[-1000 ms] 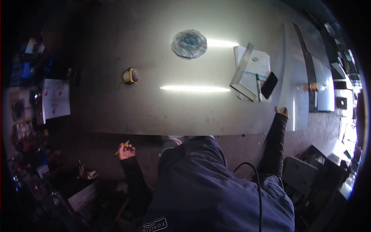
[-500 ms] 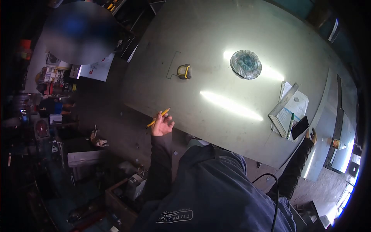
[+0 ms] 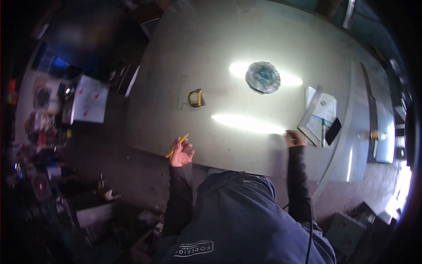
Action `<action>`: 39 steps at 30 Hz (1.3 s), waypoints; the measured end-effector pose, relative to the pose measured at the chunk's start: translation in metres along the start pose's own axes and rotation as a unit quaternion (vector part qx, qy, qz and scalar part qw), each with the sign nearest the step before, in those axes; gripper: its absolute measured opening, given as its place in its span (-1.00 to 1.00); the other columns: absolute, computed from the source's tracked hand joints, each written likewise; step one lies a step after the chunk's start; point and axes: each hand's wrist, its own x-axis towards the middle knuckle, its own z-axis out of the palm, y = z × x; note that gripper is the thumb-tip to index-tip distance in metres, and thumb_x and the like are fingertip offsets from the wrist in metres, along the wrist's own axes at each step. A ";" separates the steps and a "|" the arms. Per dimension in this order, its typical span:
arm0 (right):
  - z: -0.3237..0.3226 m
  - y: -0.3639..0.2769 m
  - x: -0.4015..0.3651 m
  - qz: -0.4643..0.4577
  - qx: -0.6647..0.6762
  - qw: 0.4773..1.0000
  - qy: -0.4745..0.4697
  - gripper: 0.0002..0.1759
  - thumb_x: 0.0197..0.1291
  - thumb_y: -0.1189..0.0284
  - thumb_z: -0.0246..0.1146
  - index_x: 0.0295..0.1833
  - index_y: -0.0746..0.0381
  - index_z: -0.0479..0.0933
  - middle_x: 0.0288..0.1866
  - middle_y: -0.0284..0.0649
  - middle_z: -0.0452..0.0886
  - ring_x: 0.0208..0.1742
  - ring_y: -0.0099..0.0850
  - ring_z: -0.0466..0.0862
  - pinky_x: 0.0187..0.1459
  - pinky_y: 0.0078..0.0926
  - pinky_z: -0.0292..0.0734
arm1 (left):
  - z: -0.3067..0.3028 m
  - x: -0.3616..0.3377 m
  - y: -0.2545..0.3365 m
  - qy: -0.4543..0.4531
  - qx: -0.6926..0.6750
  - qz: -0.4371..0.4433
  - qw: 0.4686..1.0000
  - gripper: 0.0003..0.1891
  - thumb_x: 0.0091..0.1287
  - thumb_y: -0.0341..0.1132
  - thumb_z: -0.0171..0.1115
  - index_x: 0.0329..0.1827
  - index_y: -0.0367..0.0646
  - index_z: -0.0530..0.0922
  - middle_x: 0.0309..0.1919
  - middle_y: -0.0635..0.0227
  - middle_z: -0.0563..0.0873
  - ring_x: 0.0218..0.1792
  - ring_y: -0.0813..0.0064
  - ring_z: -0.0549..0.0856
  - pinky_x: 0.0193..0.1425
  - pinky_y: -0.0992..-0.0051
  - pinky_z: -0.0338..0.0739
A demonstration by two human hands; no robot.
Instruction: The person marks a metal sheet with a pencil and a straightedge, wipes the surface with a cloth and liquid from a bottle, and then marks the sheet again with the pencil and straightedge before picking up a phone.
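Person in a dark top stands at the near edge of a big grey bench [image 3: 176, 119], both hands out in front. Left hand [image 3: 181, 155]: palm turned up, yellow pencil [image 3: 172, 152] pinched between thumb and fingers, the other fingers loosely curled. Pencil sits by the near edge, towards the near left corner, slanted, point aimed away from the body; can't tell if the point touches the surface. Right hand [image 3: 296, 139]: at the near right part of the bench, just left of a stack of papers [image 3: 314, 127], fingers bunched and blurred, so can't tell how tight the grip is or whether it has anything. Metal ruler [image 3: 311, 108] lies aslant on the papers, with a green marker [image 3: 323, 132] on them too; dark phone [image 3: 333, 132] at their right side. Tape measure [image 3: 196, 98] towards the left edge, beyond the left hand, thin drawn outline [image 3: 183, 92] just beside it. Round greyish disc [image 3: 263, 78] farther in, towards the far edge. Bottle [image 3: 376, 135] over by the right edge.
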 end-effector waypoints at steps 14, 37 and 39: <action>0.124 -0.081 -0.054 0.219 0.128 0.964 0.078 -0.69 0.13 0.25 0.22 -0.18 0.28 0.58 -0.48 -0.26 0.63 -0.51 -0.54 0.58 -0.43 -0.58 0.49 | 0.086 -0.005 -0.046 -0.414 0.479 -0.110 0.766 -0.81 0.29 -0.42 0.09 -0.05 -0.18 0.43 -0.25 0.27 0.66 -0.29 0.52 0.66 -0.23 0.55 0.55; -0.181 0.198 -0.497 0.358 0.044 0.518 0.775 -0.79 0.06 0.32 0.28 -0.27 0.24 0.61 -0.41 -0.25 0.66 -0.37 -0.46 0.64 -0.25 -0.47 0.54 | 0.187 -0.409 -0.293 -0.825 0.310 -0.268 0.390 -0.79 0.17 -0.41 0.26 -0.15 -0.19 0.49 -0.37 0.27 0.65 -0.33 0.53 0.66 -0.22 0.57 0.51; -0.186 0.223 -0.562 0.403 0.004 0.467 0.787 -0.81 0.03 0.36 0.27 -0.29 0.24 0.61 -0.44 -0.25 0.66 -0.39 -0.45 0.64 -0.27 -0.47 0.55 | 0.190 -0.448 -0.314 -0.845 0.299 -0.264 0.355 -0.77 0.16 -0.34 0.31 -0.17 -0.15 0.51 -0.43 0.31 0.65 -0.37 0.52 0.65 -0.24 0.55 0.51</action>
